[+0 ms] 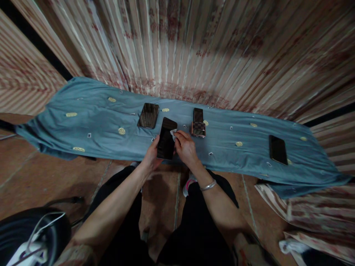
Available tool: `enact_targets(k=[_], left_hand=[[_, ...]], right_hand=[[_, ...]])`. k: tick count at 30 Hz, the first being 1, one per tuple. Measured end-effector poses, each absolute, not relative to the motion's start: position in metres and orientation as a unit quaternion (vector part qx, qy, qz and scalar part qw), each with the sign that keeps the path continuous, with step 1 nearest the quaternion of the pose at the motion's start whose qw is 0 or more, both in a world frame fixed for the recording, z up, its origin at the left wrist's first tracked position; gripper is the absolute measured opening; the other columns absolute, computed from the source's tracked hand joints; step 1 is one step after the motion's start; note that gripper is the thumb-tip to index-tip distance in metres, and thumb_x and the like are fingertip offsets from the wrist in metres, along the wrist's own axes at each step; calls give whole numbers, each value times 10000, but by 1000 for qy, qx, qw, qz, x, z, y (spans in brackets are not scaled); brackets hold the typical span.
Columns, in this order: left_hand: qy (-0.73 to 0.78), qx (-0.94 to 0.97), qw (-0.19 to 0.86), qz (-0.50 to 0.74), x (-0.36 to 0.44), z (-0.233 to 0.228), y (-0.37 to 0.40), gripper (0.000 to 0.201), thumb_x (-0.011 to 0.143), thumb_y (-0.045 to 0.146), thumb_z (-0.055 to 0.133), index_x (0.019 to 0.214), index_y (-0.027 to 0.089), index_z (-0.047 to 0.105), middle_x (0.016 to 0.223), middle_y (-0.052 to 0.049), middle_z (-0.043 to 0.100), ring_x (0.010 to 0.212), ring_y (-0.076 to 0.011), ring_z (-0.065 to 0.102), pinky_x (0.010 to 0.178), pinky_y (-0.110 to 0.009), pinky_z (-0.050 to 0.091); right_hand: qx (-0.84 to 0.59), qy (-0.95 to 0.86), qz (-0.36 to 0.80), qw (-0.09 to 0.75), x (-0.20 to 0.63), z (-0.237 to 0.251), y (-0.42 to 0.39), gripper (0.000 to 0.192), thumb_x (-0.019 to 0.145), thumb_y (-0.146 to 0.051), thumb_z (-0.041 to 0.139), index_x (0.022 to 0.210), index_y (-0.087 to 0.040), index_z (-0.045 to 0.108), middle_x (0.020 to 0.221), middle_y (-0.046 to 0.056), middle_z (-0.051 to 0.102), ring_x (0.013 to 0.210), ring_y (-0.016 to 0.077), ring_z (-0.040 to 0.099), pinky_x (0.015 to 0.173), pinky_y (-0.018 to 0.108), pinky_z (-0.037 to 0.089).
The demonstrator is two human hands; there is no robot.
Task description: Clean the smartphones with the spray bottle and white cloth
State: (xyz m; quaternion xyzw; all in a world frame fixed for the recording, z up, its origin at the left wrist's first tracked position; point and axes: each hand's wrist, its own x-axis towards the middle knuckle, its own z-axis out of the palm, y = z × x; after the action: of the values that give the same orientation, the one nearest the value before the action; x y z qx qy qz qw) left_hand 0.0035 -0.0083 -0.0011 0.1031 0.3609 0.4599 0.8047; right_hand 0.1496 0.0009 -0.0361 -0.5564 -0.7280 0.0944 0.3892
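Note:
My left hand [152, 155] is closed around the lower left edge of a black smartphone [166, 142], held tilted above the front of the blue cloth. Pinched in the fingers of my right hand [185, 146] is a small white wipe [173, 133], which touches the upper right part of the screen. Behind the held phone, to its left, a dark tablet-like device [148, 115] lies on the cloth. To the right are a small black phone [198, 115] and a checkered case [198, 129] that touch or overlap.
A blue patterned cloth [111, 114] covers the long narrow surface. Another dark phone [278, 149] lies far right. Pleated curtains [177, 55] hang behind. On the tiled floor at lower left, a round black object [55, 229] carries a white power strip [24, 255] and cables.

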Motion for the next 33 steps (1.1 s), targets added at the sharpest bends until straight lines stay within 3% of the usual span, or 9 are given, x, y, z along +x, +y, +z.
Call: enact_targets(k=[9, 33], left_hand=[[409, 98, 792, 442, 6, 3, -12, 431, 1015, 372, 379, 1217, 117, 662, 910, -110, 779, 821, -234, 743, 840, -420, 587], [386, 133, 796, 446, 18, 0, -14, 407, 1004, 333, 417, 1267, 138, 659, 1037, -117, 775, 910, -254, 741, 819, -407, 610]], right_hand=[[-568, -716, 85, 397, 155, -33, 8, 347, 923, -155, 464, 1191, -179, 683, 1276, 123, 653, 1185, 257, 606, 1105, 475, 456], [-564, -710, 75, 414, 153, -25, 17, 392, 955, -180, 392, 1246, -181, 655, 1305, 143, 643, 1221, 269, 573, 1112, 510, 426]])
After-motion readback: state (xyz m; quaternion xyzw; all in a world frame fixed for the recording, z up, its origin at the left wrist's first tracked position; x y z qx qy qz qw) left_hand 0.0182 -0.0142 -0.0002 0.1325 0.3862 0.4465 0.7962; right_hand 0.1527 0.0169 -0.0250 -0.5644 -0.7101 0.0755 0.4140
